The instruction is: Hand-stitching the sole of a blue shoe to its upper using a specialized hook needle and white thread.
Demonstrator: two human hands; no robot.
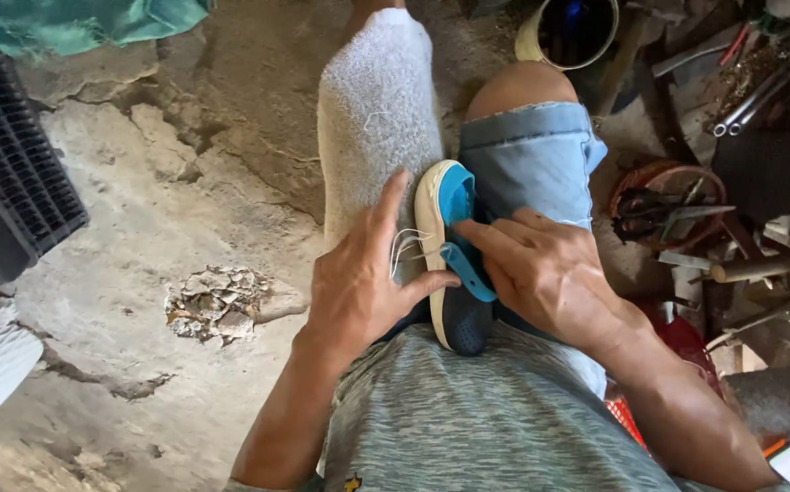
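One shoe (454,264) is seen, a clog w/ cream sole, blue lining and strap, dark navy upper. It is wedged on edge between the two thighs, sole side toward the grey towel (372,118) that is draped over the left leg. Its long axis runs straight away from the body; which end is toe cannot be told.

Two hands are counted. The left hand (359,278) is laid flat beside the shoe on the towel side, fingers spread, thumb pressed to the sole edge; white thread (406,248) is looped by it. The right hand (541,269) is on the opposite side, fingers loosely curled, index tip pressed into the blue strap; nothing is gripped.

Beyond the shoe, one cream bucket (570,35) stands.
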